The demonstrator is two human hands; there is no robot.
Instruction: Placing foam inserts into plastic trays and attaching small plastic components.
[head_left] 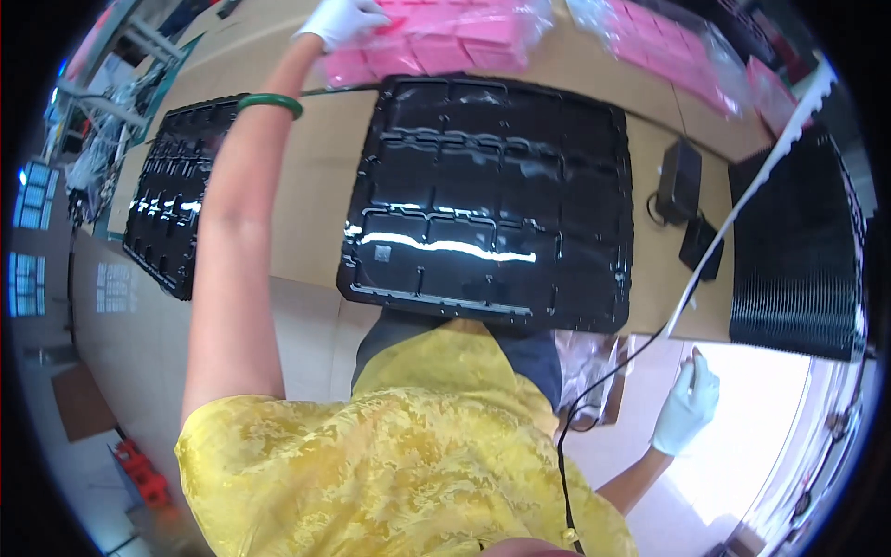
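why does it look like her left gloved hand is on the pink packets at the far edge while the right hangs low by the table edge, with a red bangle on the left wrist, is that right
Not quite: the bangle is green, not red, as the head view shows. The rest holds: the left hand in a white glove rests on the pink packets, and the right hand hangs low by the table edge.

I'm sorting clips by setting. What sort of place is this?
Probably a factory packing or assembly bench: black moulded trays lie on a cardboard-covered table, a tall tray stack stands at the right, and the gloved left hand reaches into bagged pink pieces.
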